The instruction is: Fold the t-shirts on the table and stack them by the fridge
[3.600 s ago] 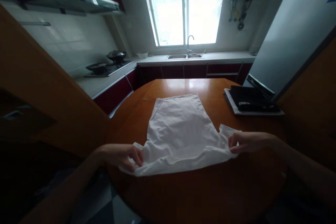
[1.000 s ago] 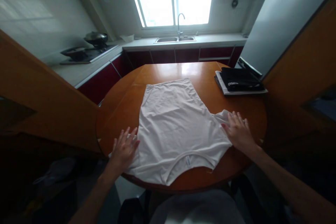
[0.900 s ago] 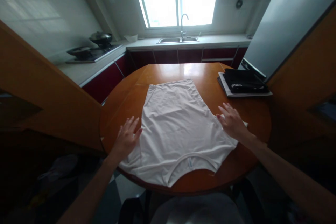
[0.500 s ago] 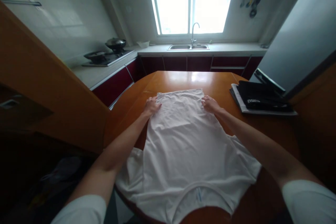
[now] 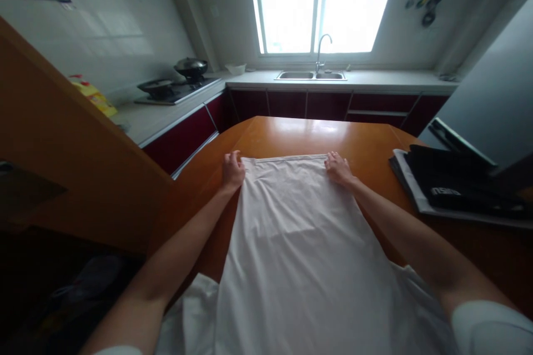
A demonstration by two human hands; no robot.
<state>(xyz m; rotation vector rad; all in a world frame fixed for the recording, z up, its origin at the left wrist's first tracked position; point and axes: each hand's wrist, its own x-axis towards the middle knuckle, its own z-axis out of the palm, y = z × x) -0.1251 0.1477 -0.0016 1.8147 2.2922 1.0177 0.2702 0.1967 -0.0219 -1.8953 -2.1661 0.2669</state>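
Note:
A white T-shirt [image 5: 303, 249] lies spread on the wooden table, its hem at the far end and a sleeve [image 5: 200, 310] out to the left. Its neckline is outside the view. My left hand [image 5: 234, 171] has its fingers curled at the left hem corner and pinches the cloth there; small creases run out from it. At the right hem corner, my right hand [image 5: 339, 168] rests with its fingers stretched over the fabric. Its thumb is hard to make out.
Dark folded clothes [image 5: 453, 183] are stacked on the right of the table [image 5: 291, 136]. Beyond stand a counter with a sink [image 5: 310, 75], and a stove with a lidded pan [image 5: 190, 67] at left. A wooden panel [image 5: 83, 161] flanks the left side, a fridge [image 5: 495, 89] the right.
My view has moved forward and the neckline has left it. My left hand has shifted outward with its corner, going from lying on the cloth to pinching it. The hem looks straighter and wider.

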